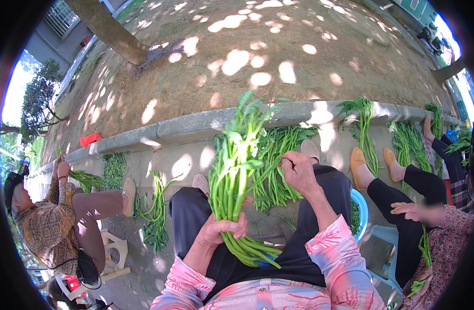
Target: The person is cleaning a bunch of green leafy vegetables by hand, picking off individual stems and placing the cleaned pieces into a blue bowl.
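My left hand point(221, 232) is closed around a thick bunch of leafy green vegetable stems point(233, 193), held upright between my knees. The cut ends hang below the fist, and the leaves fan out at the top. To the right of the bunch is my right hand point(299, 172), its fingers curled in a pinch near a thin green stem; whether the stem is in its grip I cannot tell. Behind the held bunch, a pile of the same stems point(275, 170) lies on the pavement, partly hidden.
A blue plastic basin point(360, 217) with greens stands by my right leg. Seated people flank me, with a light blue stool point(388, 252) on the right. Loose stems point(156, 217) lie at left. Ahead runs a concrete curb point(182, 126) with a red object point(90, 139) on it.
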### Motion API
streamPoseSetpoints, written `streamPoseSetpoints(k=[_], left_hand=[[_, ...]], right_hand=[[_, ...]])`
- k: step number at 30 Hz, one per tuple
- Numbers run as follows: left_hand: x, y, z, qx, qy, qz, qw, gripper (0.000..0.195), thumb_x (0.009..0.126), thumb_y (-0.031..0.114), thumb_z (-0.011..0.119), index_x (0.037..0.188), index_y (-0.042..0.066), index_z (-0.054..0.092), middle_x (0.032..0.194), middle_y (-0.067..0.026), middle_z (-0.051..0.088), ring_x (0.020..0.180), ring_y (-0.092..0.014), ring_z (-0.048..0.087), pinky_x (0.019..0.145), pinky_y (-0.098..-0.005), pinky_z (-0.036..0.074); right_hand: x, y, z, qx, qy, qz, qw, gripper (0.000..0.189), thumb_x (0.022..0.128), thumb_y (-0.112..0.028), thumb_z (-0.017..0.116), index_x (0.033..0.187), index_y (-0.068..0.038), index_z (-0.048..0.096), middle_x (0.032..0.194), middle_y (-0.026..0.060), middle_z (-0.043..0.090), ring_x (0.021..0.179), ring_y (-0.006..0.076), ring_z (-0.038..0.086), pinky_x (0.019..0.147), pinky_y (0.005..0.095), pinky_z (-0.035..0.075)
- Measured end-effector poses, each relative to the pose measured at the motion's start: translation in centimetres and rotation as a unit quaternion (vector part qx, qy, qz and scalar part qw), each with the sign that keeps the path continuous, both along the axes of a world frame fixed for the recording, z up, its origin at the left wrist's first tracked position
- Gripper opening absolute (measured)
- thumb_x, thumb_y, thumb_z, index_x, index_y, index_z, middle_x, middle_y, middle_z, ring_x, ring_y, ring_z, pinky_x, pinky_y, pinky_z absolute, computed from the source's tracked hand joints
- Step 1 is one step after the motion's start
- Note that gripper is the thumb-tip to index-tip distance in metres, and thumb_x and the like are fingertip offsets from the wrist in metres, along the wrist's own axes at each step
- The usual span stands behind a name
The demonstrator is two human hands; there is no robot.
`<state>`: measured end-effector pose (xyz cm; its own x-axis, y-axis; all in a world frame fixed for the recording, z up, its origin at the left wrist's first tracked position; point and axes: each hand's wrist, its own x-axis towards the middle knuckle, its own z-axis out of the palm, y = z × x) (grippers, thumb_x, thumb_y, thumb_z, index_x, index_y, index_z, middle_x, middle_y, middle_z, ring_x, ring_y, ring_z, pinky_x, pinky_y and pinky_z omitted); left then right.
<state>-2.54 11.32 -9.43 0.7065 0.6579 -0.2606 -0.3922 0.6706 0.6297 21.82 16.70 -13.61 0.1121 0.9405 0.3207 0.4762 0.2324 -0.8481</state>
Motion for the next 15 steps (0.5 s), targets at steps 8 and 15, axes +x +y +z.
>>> streamPoseSetpoints(k=[8,15], left_hand=[[0.6,0.0,0.1,0.041,0.065,-0.031,0.997,0.070,0.065,0.014,0.065,0.127,-0.002,0.037,0.060,-0.0064,0.047,0.051,-0.016,0.047,0.054,-0.0299,0.040],[0.9,0.5,0.2,0.065,0.097,-0.005,0.993,0.068,0.064,0.015,0.065,0.124,-0.003,0.038,0.060,-0.0078,0.049,0.052,-0.017,0.048,0.055,-0.0289,0.040]], right_hand=[[3.6,0.5,1.0,-0.144,0.494,-0.077,0.854,0.015,0.082,-0.005,0.044,0.080,0.000,0.058,0.060,0.0027,0.049,0.044,0.0067,0.040,0.037,0.0214,0.031],[-0.1,-1.0,2.8,-0.110,0.316,0.069,0.940,0.019,0.081,-0.001,0.045,0.090,0.001,0.062,0.063,-0.0023,0.047,0.047,0.0037,0.038,0.043,0.0180,0.030]])
